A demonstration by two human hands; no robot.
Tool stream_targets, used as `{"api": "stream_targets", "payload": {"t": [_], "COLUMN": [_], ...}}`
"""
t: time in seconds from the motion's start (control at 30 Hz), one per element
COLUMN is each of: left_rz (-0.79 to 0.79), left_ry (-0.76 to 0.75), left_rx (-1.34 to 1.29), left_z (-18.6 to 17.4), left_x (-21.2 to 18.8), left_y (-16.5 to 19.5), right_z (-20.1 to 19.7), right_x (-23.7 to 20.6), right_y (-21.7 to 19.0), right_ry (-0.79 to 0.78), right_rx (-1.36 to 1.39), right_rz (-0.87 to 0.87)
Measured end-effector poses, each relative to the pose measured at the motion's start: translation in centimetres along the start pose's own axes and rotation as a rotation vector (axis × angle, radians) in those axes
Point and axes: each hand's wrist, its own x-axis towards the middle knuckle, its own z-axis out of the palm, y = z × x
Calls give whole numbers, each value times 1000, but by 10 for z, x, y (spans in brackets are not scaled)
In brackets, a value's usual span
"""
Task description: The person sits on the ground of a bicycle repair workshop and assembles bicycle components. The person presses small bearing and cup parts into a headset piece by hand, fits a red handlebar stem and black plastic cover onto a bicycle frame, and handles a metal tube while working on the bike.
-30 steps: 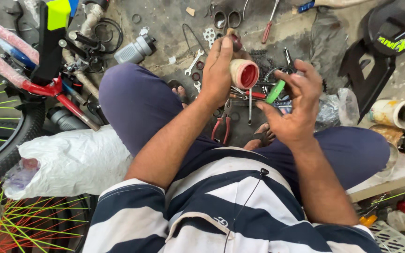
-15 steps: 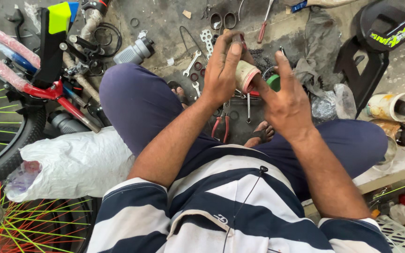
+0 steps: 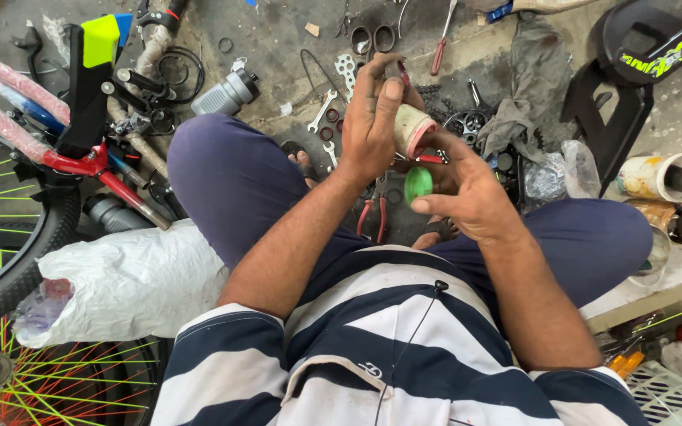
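The person sits cross-legged on the ground, and both hands are raised in the upper middle of the frame. The left hand [image 3: 369, 118] is wrapped around a small round jar [image 3: 414, 130], cream-coloured with a red rim, and its fingers are curled close together on the side of the jar, with the thumb along the top. The right hand [image 3: 467, 189] holds a green lid [image 3: 418, 184] pinched between the thumb and the first fingers, just below the jar's mouth and slightly apart from it.

Compared with one second ago, the hands are nearer to each other. Then the right hand was open and spread, with the green piece lying loosely between its fingers, well to the right of the jar. Half a second ago it closed in behind the jar. Now the lid is turned flat toward the camera and sits right beside the opening. My judgement is that the lid is off the jar at this moment; I cannot tell if something is inside.

Under the hands, red-handled pliers [image 3: 372, 217] lie on the floor between the knees. Wrenches [image 3: 321, 110] lie above them. A red bicycle frame [image 3: 80, 162] fills the left side, and a white plastic bag [image 3: 120, 280] rests against the left thigh.
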Motion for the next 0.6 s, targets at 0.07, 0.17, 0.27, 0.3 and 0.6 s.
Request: {"api": "stream_targets", "payload": {"t": [0.07, 0.17, 0.27, 0.3, 0.6], "left_rz": [-32, -57, -59, -69, 158], "left_ry": [39, 77, 89, 88, 74], "left_rx": [-48, -91, -120, -98, 371], "left_z": [-1, -3, 0, 3, 16], "left_x": [1, 2, 4, 3, -3], "left_y": [-4, -12, -19, -21, -32], "right_z": [-3, -6, -4, -5, -18], "right_x": [-3, -5, -1, 1, 21], "right_y": [0, 3, 10, 12, 21], "right_ry": [1, 66, 148, 170, 222], "right_rx": [18, -128, -495, -584, -895], "right_rz": [-54, -210, -545, -607, -709]}}
